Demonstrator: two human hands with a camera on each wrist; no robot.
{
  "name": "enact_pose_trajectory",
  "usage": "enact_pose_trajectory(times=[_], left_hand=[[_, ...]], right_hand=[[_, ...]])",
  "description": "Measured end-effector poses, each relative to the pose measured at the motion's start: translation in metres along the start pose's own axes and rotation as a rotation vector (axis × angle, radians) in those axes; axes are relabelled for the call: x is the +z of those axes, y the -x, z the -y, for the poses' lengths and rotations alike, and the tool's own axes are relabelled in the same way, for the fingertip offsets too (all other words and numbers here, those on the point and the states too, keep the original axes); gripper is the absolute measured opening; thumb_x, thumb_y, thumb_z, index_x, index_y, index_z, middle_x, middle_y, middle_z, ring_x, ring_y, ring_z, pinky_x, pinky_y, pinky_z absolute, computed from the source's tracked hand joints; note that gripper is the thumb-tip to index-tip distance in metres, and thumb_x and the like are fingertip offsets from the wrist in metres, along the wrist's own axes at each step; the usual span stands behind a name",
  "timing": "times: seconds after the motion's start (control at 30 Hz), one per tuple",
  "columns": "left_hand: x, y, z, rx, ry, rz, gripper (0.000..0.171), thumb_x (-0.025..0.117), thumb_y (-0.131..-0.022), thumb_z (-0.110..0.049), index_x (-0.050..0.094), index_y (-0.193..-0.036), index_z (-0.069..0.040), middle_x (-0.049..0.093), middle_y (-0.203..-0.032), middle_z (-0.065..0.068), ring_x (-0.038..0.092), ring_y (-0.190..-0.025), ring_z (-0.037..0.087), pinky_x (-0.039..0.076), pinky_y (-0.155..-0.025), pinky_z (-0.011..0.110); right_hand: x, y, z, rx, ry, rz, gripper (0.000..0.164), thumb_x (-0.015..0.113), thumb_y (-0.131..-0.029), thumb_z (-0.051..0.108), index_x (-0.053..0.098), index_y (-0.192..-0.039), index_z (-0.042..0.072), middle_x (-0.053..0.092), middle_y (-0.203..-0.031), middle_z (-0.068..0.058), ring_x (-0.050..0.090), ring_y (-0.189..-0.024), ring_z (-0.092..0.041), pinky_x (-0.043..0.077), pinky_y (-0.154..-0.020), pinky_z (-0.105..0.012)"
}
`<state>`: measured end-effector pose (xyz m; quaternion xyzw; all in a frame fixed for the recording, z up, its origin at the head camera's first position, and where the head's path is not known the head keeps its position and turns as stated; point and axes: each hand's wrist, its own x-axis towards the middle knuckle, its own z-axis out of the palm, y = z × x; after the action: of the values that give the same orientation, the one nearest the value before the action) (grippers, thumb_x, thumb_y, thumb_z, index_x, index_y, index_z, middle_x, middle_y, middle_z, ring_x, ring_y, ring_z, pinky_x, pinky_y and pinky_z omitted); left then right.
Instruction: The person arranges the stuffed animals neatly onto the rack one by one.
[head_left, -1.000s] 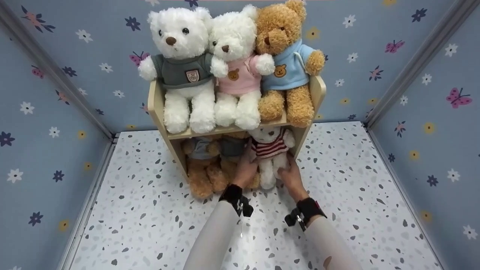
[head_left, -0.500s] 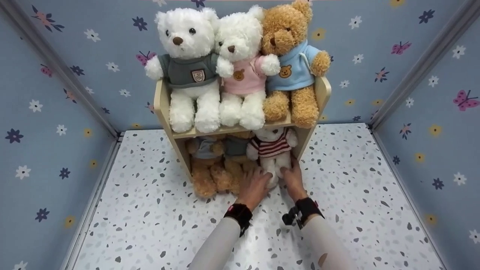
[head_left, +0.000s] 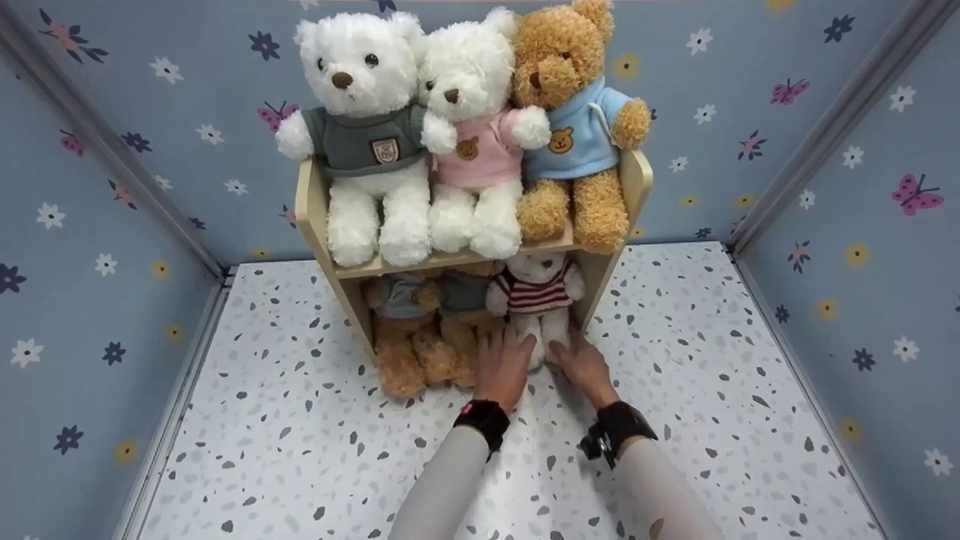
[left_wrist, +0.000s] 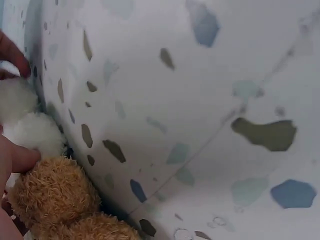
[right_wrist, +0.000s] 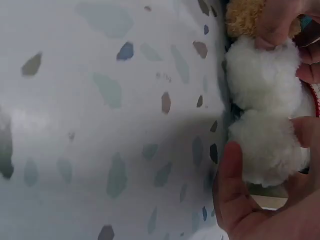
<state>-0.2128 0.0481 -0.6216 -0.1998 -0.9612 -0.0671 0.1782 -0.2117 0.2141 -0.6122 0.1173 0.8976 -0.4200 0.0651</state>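
A white teddy bear in a red-and-white striped sweater [head_left: 538,294] sits at the right end of the shelf's lower level, its legs pointing out. My left hand [head_left: 504,367] is at its left leg, thumb on the white fur and fingers reaching in beside the neighbouring brown bear. My right hand [head_left: 587,369] holds the other leg; in the right wrist view, thumb and fingers curl round the white foot [right_wrist: 267,147]. Left of it sit two brown teddy bears, one in a grey top [head_left: 405,296], the other in a dark top [head_left: 465,291]. The upper shelf board partly hides their heads.
Along the top of the wooden shelf [head_left: 307,202] sit a white bear in dark green [head_left: 367,150], a white bear in pink [head_left: 472,154] and a brown bear in light blue [head_left: 581,142]. Flowered walls [head_left: 97,300] enclose the speckled floor [head_left: 300,465].
My left hand has come down from the striped bear's side to its leg. The right hand has stayed at the other leg, slightly lower. The striped bear sits a little straighter.
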Motion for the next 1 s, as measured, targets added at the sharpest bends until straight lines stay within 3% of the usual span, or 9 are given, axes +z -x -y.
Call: enact_pose_trajectory(times=[0.1, 0.2, 0.33, 0.43, 0.57, 0.63, 0.83, 1.0], left_hand=[[0.001, -0.002, 0.003, -0.029, 0.002, -0.029, 0.018, 0.075, -0.093, -0.011, 0.068, -0.109, -0.018, 0.066, -0.113, 0.011, 0.062, -0.107, 0.033, 0.050, -0.094, 0.056], [0.003, -0.002, 0.006, -0.060, -0.001, -0.064, 0.016, 0.075, -0.092, -0.010, 0.069, -0.105, -0.016, 0.069, -0.107, 0.010, 0.064, -0.106, 0.033, 0.050, -0.097, 0.056], [0.004, 0.001, 0.006, -0.078, -0.001, -0.060, 0.010, 0.072, -0.095, -0.008, 0.070, -0.101, -0.015, 0.071, -0.103, 0.007, 0.065, -0.103, 0.031, 0.050, -0.093, 0.053], [0.007, 0.005, 0.006, -0.059, -0.004, -0.063, 0.009, 0.070, -0.097, -0.008, 0.072, -0.100, -0.016, 0.070, -0.102, 0.006, 0.064, -0.101, 0.031, 0.050, -0.089, 0.051], [0.010, 0.011, 0.006, -0.003, -0.040, -0.095, 0.008, 0.070, -0.097, -0.013, 0.073, -0.103, -0.015, 0.069, -0.106, 0.008, 0.063, -0.102, 0.031, 0.050, -0.089, 0.050], [0.008, 0.015, 0.007, 0.027, -0.031, -0.082, 0.017, 0.071, -0.096, -0.018, 0.074, -0.112, -0.013, 0.067, -0.111, 0.010, 0.062, -0.105, 0.030, 0.051, -0.091, 0.050], [-0.003, 0.038, 0.020, 0.110, 0.217, 0.009, 0.054, 0.074, -0.096, -0.025, 0.058, -0.146, -0.011, 0.055, -0.142, 0.018, 0.053, -0.133, 0.034, 0.045, -0.110, 0.049], [-0.015, 0.061, 0.047, 0.123, 0.376, -0.018, 0.053, 0.073, -0.098, -0.021, 0.056, -0.146, -0.006, 0.047, -0.151, 0.024, 0.045, -0.141, 0.041, 0.045, -0.111, 0.051]], right_hand=[[0.001, 0.002, 0.000, -0.026, -0.004, 0.032, 0.075, 0.056, -0.105, 0.038, 0.024, -0.164, 0.005, 0.037, -0.159, -0.029, 0.038, -0.144, -0.048, 0.031, -0.119, -0.056], [0.004, 0.001, 0.002, -0.076, -0.083, 0.019, 0.070, 0.058, -0.104, 0.026, 0.027, -0.161, -0.002, 0.040, -0.155, -0.033, 0.041, -0.142, -0.047, 0.033, -0.119, -0.054], [0.008, -0.004, 0.006, -0.074, -0.221, 0.012, 0.064, 0.058, -0.104, 0.013, 0.032, -0.159, -0.005, 0.066, -0.118, -0.029, 0.067, -0.104, -0.037, 0.055, -0.088, -0.043], [0.011, -0.006, 0.007, -0.068, -0.322, 0.035, 0.062, 0.056, -0.104, 0.006, 0.031, -0.160, -0.002, 0.063, -0.093, -0.018, 0.064, -0.078, -0.028, 0.052, -0.064, -0.033], [0.011, -0.008, 0.002, -0.113, -0.374, 0.051, 0.060, 0.054, -0.102, 0.000, 0.032, -0.158, -0.002, 0.061, -0.103, -0.019, 0.061, -0.083, -0.025, 0.050, -0.066, -0.029], [0.008, -0.008, -0.004, -0.119, -0.356, 0.047, 0.061, 0.055, -0.101, 0.002, 0.033, -0.158, -0.001, 0.062, -0.107, -0.020, 0.060, -0.084, -0.024, 0.049, -0.066, -0.028], [-0.012, 0.005, -0.029, -0.037, -0.243, -0.006, 0.068, 0.060, -0.102, 0.017, 0.029, -0.160, 0.000, 0.065, -0.109, -0.019, 0.064, -0.085, -0.024, 0.051, -0.068, -0.028], [-0.037, 0.018, -0.049, -0.109, -0.163, -0.063, 0.056, 0.056, -0.106, 0.014, 0.037, -0.156, -0.003, 0.064, -0.120, -0.020, 0.067, -0.098, -0.030, 0.054, -0.077, -0.033]])
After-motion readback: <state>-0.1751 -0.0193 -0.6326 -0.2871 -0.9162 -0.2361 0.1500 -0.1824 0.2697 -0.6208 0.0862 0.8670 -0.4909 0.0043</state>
